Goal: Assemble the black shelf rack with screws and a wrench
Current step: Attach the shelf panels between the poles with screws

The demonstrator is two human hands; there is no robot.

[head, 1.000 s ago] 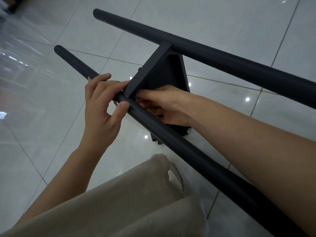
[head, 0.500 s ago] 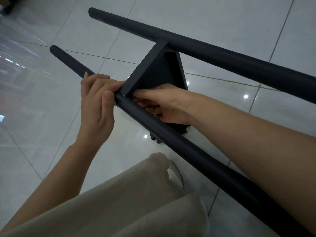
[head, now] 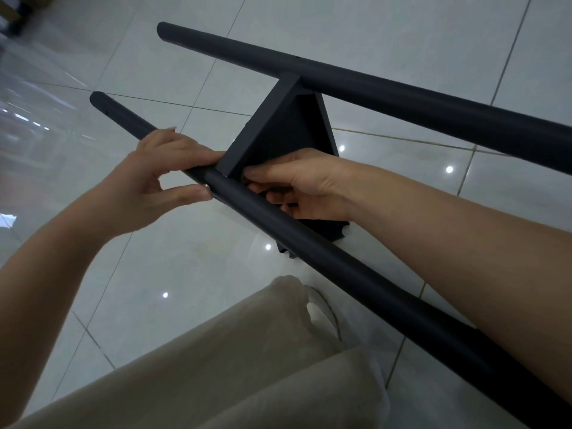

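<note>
Shelf rack (head: 309,241): matte black tubes (head: 402,100) and panel (head: 278,134)

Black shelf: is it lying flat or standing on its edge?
Standing on edge: the black shelf spans between near pole and far pole, notched edge down by the floor.

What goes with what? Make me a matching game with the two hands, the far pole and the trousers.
Things:
1. left hand
2. right hand
3. far pole
4. trousers

Places or states:
A. beige, at the bottom of the picture
B. no hand touches it
C. grips the near pole, left of the shelf
D. reaches behind the near pole, at the shelf's corner

Pairs: 1-C, 2-D, 3-B, 4-A
</note>
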